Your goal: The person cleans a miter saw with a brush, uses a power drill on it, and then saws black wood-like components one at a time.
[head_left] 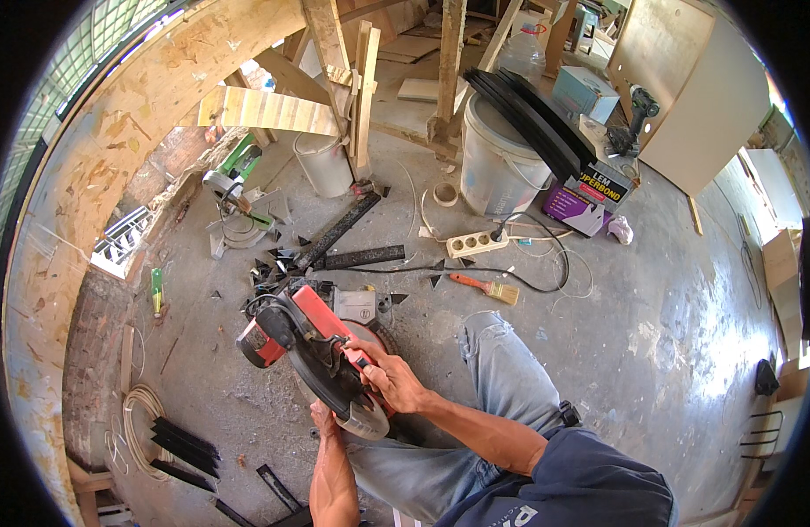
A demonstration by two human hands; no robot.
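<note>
A red and black mitre saw (313,351) stands on the floor in front of me, its motor housing toward the left. My right hand (392,379) is wrapped around the saw's red handle. Low beside the round blade guard (363,420) is my left hand (324,420), at the near side of the saw. Its fingers are mostly hidden behind the saw, so what they touch does not show. Short black offcuts (269,274) lie heaped just beyond the saw, with longer black strips (365,256) next to them.
A paintbrush (486,288), a power strip (477,243) and cables lie beyond my knee. Farther off are a white bucket (501,171) bearing black strips, a cordless drill (637,119) and a green saw (238,189). Black strips (185,448) and coiled cable (143,422) lie left.
</note>
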